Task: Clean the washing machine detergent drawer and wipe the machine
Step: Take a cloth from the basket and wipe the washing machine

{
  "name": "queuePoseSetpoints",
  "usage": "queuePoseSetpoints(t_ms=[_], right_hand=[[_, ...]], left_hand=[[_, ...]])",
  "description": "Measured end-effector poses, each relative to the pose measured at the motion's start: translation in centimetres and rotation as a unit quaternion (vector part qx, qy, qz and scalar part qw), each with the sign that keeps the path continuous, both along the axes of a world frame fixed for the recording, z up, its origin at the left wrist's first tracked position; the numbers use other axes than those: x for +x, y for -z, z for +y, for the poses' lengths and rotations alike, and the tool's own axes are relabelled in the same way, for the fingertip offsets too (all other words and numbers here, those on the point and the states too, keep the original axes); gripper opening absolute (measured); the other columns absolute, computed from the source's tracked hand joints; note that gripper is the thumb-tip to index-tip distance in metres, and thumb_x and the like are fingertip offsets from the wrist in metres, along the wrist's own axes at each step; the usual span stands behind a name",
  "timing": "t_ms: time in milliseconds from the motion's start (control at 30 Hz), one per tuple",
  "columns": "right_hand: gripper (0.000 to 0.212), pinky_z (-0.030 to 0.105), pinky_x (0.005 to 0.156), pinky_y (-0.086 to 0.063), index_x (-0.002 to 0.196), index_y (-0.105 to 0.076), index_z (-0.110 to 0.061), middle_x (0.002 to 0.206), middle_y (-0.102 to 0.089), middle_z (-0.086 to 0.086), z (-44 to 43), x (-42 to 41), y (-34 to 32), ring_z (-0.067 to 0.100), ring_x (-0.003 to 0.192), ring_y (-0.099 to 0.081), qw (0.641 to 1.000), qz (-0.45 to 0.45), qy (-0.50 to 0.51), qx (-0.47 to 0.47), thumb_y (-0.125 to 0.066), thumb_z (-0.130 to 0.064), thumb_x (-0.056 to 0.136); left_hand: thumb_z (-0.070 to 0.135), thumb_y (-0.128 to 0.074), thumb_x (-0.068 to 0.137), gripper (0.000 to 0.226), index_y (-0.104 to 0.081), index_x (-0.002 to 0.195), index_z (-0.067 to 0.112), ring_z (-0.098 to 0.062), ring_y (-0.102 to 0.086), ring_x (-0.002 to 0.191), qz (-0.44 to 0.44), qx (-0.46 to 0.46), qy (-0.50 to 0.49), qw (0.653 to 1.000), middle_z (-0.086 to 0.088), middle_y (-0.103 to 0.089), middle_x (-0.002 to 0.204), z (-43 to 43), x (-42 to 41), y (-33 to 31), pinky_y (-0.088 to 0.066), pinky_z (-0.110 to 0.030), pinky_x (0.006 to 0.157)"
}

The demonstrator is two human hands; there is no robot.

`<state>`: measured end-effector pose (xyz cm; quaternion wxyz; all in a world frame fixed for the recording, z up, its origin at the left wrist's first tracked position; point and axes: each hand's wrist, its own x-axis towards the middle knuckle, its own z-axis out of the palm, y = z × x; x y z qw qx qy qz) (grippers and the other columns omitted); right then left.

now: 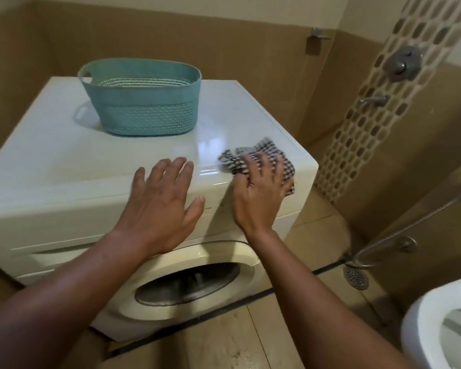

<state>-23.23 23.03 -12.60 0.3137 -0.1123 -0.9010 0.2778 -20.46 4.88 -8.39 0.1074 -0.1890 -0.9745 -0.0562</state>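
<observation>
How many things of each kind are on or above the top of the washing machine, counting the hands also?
Teal basket: 1
Checked cloth: 1
Hands: 2, left hand and right hand
Total: 4

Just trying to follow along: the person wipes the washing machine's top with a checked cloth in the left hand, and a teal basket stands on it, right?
Not quite. The head view shows the right hand holding the checked cloth on top of the washing machine; the left hand is open and empty. The teal basket does stand on it.
</observation>
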Motion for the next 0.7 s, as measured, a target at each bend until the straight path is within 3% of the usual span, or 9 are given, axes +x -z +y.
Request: queuePoseSetpoints(t_ms=[100, 233, 400, 500, 567, 633, 700], right_hand=[[0.050, 0.059, 0.119, -0.006, 0.136, -0.054, -0.037, 0.147, -0.050, -0.005, -5.3, 1.0, -1.1, 0.022, 0.143, -0.032, 0.990, -0.034, -0.069, 0.117, -0.038, -0.040, 0.089], [0.050, 0.058, 0.117, -0.014, 0.141, -0.051, -0.033, 0.146, -0.053, -0.006, -12.5, 2.7, -1.5, 0.025, 0.138, -0.040, 0.965, -0.025, -0.171, 0.197, -0.040, -0.040, 0.092], [0.057, 0.061, 0.115, -0.015, 0.154, -0.032, -0.030, 0.155, -0.041, -0.002, -20.5, 3.5, -1.8, 0.031, 0.143, -0.034, 0.902, -0.005, -0.295, 0.316, -0.033, -0.047, 0.099], [0.061, 0.062, 0.117, -0.010, 0.156, -0.025, -0.031, 0.160, -0.033, 0.001, -24.3, 3.5, -1.1, 0.034, 0.148, -0.025, 0.849, 0.051, -0.342, 0.400, -0.040, -0.042, 0.098], [0.066, 0.061, 0.119, -0.001, 0.157, -0.017, -0.031, 0.164, -0.021, 0.001, -25.0, 3.0, 0.4, 0.034, 0.152, -0.012, 0.792, 0.090, -0.370, 0.477, -0.042, -0.031, 0.096], [0.069, 0.058, 0.119, 0.008, 0.157, -0.019, -0.029, 0.165, -0.017, 0.000, -23.6, 2.5, 2.3, 0.031, 0.152, -0.008, 0.689, 0.112, -0.407, 0.589, -0.044, -0.022, 0.093], [0.065, 0.053, 0.119, 0.014, 0.154, -0.031, -0.027, 0.163, -0.024, 0.000, -20.4, 2.1, 4.0, 0.026, 0.152, -0.012, 0.584, 0.112, -0.425, 0.682, -0.044, -0.021, 0.090]], left_hand=[[0.058, -0.018, 0.090, 0.080, -0.028, 0.155, 0.013, -0.028, -0.029, 0.146, -0.009, 0.000, -0.017, 1.000, -0.005, -0.032, 0.160, -2.8, 1.2, -0.5, -0.023, -0.059, 0.118], [0.053, -0.021, 0.087, 0.081, -0.025, 0.155, 0.009, -0.027, -0.027, 0.148, -0.022, 0.011, -0.076, 0.997, -0.010, -0.031, 0.160, -8.2, 4.0, -0.3, -0.018, -0.056, 0.122], [0.037, -0.036, 0.075, 0.081, -0.037, 0.145, -0.003, -0.041, -0.039, 0.137, 0.004, 0.017, -0.178, 0.984, -0.025, -0.040, 0.149, -16.0, 7.1, 0.5, -0.030, -0.064, 0.113], [0.018, -0.047, 0.069, 0.076, -0.037, 0.139, -0.011, -0.052, -0.040, 0.130, 0.007, 0.117, -0.260, 0.958, -0.035, -0.039, 0.145, -19.5, 9.0, 2.3, -0.035, -0.061, 0.111], [0.013, -0.048, 0.068, 0.078, -0.034, 0.141, -0.012, -0.053, -0.038, 0.132, -0.005, 0.224, -0.308, 0.925, -0.036, -0.037, 0.145, -20.6, 10.3, 3.5, -0.032, -0.056, 0.114], [0.012, -0.054, 0.073, 0.088, -0.021, 0.153, -0.004, -0.046, -0.033, 0.140, -0.060, 0.292, -0.316, 0.901, -0.030, -0.031, 0.153, -20.9, 11.0, 4.9, -0.030, -0.051, 0.117], [0.027, -0.065, 0.071, 0.110, -0.002, 0.160, 0.017, -0.034, -0.033, 0.146, -0.139, 0.358, -0.294, 0.875, -0.013, -0.027, 0.162, -20.5, 11.2, 6.0, -0.034, -0.050, 0.117]])
